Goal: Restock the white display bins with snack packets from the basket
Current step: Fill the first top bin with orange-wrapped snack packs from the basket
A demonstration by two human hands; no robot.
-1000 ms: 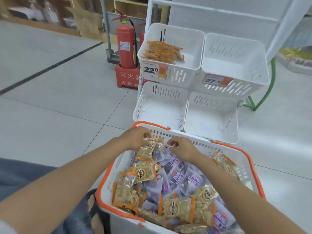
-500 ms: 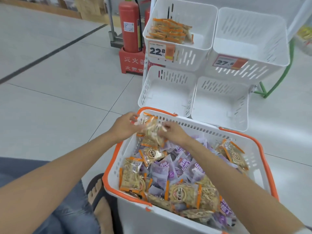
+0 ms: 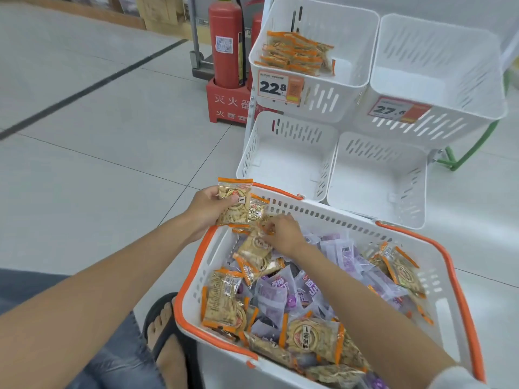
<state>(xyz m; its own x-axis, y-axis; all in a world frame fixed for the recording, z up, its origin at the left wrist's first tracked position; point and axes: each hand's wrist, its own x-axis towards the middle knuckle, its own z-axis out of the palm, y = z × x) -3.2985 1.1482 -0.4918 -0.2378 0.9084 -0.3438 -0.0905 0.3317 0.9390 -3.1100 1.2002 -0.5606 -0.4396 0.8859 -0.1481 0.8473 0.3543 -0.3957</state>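
Snack packets are lying heaped in a white shopping basket with an orange rim, which is standing on the tiled floor at the lower right of the view. Two kinds are mixed together in it: clear orange-edged nut packets and purple packets.

A pair of orange-edged packets is being held upright above the basket's far left corner by the left hand, whose fingers are curled round them. Just beside it, a single packet is being pinched at its top edge by the bent fingertips of the right hand, and its lower end is resting on the heap.

Four white display bins are standing just beyond the basket in two tiers. More orange-edged packets are stacked at the left of the upper left bin, which is carrying a price tag reading 22.8. The upper right bin is being shown with a tag reading 27.6. The lower left bin and lower right bin are sitting side by side beneath them.

A red fire extinguisher is standing in a red stand left of the bins. A foot in a black flip-flop and a denim-covered leg are seen beside the basket's near left corner.
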